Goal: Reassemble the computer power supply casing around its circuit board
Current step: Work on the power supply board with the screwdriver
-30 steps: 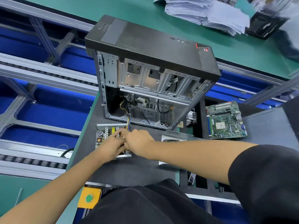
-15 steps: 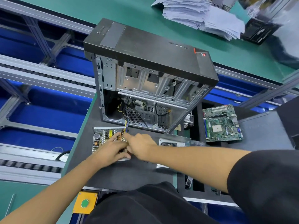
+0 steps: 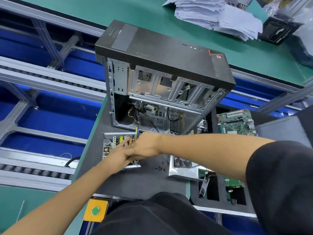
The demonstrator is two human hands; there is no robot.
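Right hand (image 3: pixel 145 146) slid over board (image 3: pixel 115 146), tower (image 3: pixel 162 82) behind, screws (image 3: pixel 160 167) beside

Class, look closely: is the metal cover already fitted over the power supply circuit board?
No: the circuit board lies exposed under both hands, while the metal cover sits apart on the mat.

- A dark grey mat (image 3: pixel 135 182) covers the bench.
- An open computer tower (image 3: pixel 162 82) stands at 12 o'clock.
- The open power supply base (image 3: pixel 111 146) lies at 9 o'clock.
- Loose screws (image 3: pixel 160 167) are scattered at centre.
- A metal cover with a fan (image 3: pixel 183 168) sits at 3 o'clock.
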